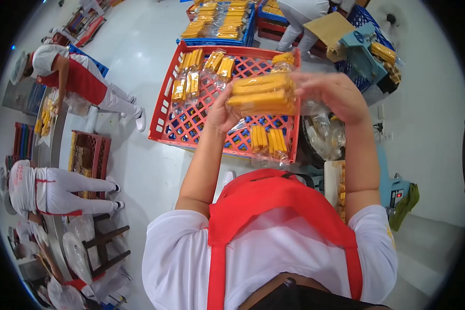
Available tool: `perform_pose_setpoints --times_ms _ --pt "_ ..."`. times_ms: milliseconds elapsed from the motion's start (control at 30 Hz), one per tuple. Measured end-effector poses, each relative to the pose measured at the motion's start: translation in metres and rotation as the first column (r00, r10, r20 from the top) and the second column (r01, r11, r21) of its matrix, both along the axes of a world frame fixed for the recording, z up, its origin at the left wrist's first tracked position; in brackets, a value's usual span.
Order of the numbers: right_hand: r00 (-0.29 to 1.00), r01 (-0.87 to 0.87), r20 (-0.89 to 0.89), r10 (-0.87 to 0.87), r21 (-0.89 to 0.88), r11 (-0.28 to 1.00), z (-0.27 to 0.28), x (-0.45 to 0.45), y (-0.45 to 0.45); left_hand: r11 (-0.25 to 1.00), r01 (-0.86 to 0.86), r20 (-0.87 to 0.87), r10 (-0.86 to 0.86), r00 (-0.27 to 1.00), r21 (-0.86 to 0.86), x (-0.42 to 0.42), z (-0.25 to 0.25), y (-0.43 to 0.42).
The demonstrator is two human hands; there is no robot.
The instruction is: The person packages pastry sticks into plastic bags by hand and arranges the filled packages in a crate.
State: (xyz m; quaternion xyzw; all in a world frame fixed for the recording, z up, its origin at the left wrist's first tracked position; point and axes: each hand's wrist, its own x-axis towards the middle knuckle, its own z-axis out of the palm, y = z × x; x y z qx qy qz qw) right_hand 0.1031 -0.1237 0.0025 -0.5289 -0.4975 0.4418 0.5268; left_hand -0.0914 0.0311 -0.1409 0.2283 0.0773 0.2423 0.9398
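A clear plastic pack of yellow sticks [263, 94] is held up over the red crate [163, 111]. My left hand [221, 111] grips the pack's left end, thumb against its side. At the right end is my right hand [328, 93], its fingers curved toward the pack and smeared by motion; whether they touch it is unclear. More packs lie in the crate: several at the upper left [192, 82], a few at the upper right [283, 61], and some near the front edge [269, 139].
Blue crates of yellow packs [219, 23] stand behind. A sealing machine [359, 49] is at the upper right. Plastic bags [324, 135] sit right of the crate. Two people [82, 77] [70, 191] stand at a metal table on the left; another person [297, 18] is at the top.
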Motion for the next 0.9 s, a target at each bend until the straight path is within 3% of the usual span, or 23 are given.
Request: perform_pose_setpoints --times_ms 33,100,167,233,300,333,367,433,500,567,633,700,733,800,900 --pt "0.96 -0.088 -0.262 0.098 0.05 0.995 -0.001 -0.005 -0.007 1.0 -0.016 0.005 0.016 1.0 -0.001 -0.004 0.003 0.003" --pt "0.841 -0.168 -0.503 0.202 0.112 0.979 -0.007 -0.008 -0.016 0.963 -0.236 0.068 0.229 0.971 0.127 -0.012 0.012 0.006" --pt "0.994 -0.075 -0.082 0.077 0.025 0.997 -0.018 -0.011 -0.022 0.965 -0.228 0.098 0.216 0.971 0.128 -0.022 0.025 0.007" --pt "0.999 -0.039 -0.032 0.039 -0.023 0.999 -0.017 -0.028 -0.024 0.945 -0.15 0.125 0.117 0.985 0.292 -0.028 0.03 0.008" --pt "0.976 -0.025 0.212 0.045 -0.094 0.995 -0.018 -0.035 -0.029 0.945 -0.131 0.037 0.126 0.991 0.298 -0.027 0.032 0.004" --pt "0.903 -0.051 0.43 0.016 0.069 0.996 -0.023 -0.034 -0.026 0.953 -0.118 -0.007 0.125 0.992 0.28 -0.026 0.032 0.001" --pt "0.904 -0.046 0.427 0.013 0.067 0.997 -0.028 -0.035 -0.026 0.959 -0.107 -0.049 0.124 0.991 0.263 -0.026 0.033 -0.002" --pt "0.796 -0.033 0.587 -0.147 0.285 0.958 -0.034 -0.036 -0.028 0.965 -0.078 -0.078 0.101 0.992 0.252 -0.025 0.038 -0.008" --pt "0.745 -0.057 0.641 -0.182 0.333 0.941 -0.037 -0.034 -0.031 0.962 -0.049 -0.193 0.103 0.976 0.267 -0.025 0.039 -0.011" --pt "0.69 -0.089 0.69 -0.218 0.38 0.921 -0.037 -0.034 -0.032 0.96 -0.042 -0.191 0.098 0.977 0.276 -0.027 0.041 -0.013" --pt "0.803 0.002 0.572 -0.17 0.282 0.959 -0.037 -0.034 -0.031 0.957 -0.03 -0.187 0.087 0.978 0.288 -0.029 0.04 -0.014" --pt "0.835 0.064 0.515 -0.194 0.259 0.964 -0.04 -0.035 -0.035 0.776 0.071 -0.193 0.067 0.979 0.627 -0.035 0.04 -0.016" --pt "0.864 0.121 0.455 -0.216 0.229 0.966 -0.042 -0.036 -0.038 0.777 0.072 -0.194 0.066 0.979 0.626 -0.037 0.043 -0.017" --pt "0.838 0.099 0.497 -0.224 0.267 0.959 -0.04 -0.037 -0.041 0.688 0.072 -0.111 0.013 0.994 0.722 -0.043 0.053 -0.019" --pt "0.808 0.036 0.551 -0.212 0.311 0.95 -0.034 -0.033 -0.044 0.717 0.084 -0.191 0.069 0.979 0.692 -0.045 0.056 -0.02"
